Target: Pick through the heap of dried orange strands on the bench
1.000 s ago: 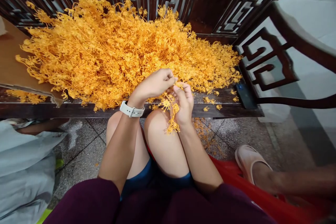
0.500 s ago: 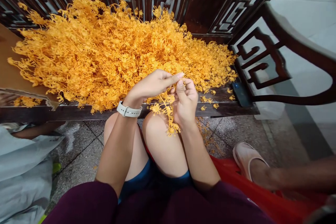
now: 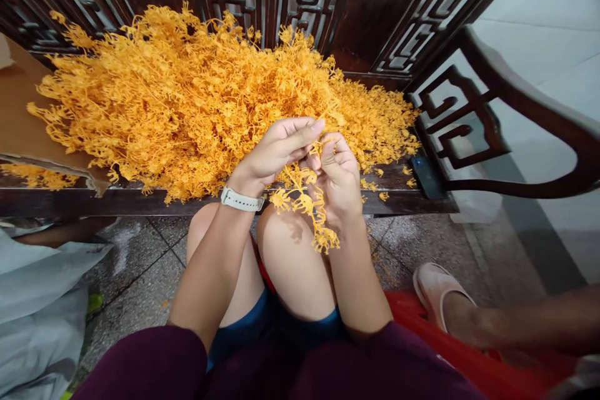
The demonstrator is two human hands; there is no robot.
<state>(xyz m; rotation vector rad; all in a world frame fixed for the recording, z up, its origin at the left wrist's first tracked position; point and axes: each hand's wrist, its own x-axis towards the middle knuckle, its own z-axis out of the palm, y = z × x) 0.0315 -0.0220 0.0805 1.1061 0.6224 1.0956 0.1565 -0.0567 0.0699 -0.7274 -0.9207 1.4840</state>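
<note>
A large pile of orange-yellow plastic flower sprigs (image 3: 187, 100) lies on the dark wooden bench (image 3: 140, 205). In front of it, above the knees, my left hand (image 3: 284, 147), with a pale watch at the wrist, is closed on an orange sprig (image 3: 304, 200), thumb and fingers pinched together. My right hand (image 3: 341, 175) is close beside it, its thumb and fingers also closed on the sprig's upper part. The sprig's flowers hang down between the hands over the right knee. The exact grip points are partly hidden by the fingers.
Cardboard (image 3: 28, 112) stands at the left, near another person's grey clothing (image 3: 42, 312). A dark phone (image 3: 427, 176) lies by the carved armrest (image 3: 553, 112). Small loose flower pieces (image 3: 383, 196) are scattered on the bench's right side. Another person's foot in a pale clog (image 3: 440, 290) rests at the right.
Both hands have shifted slightly to the right in view, and the hanging sprig has moved right and a little lower. The fingertips have changed position around it.
</note>
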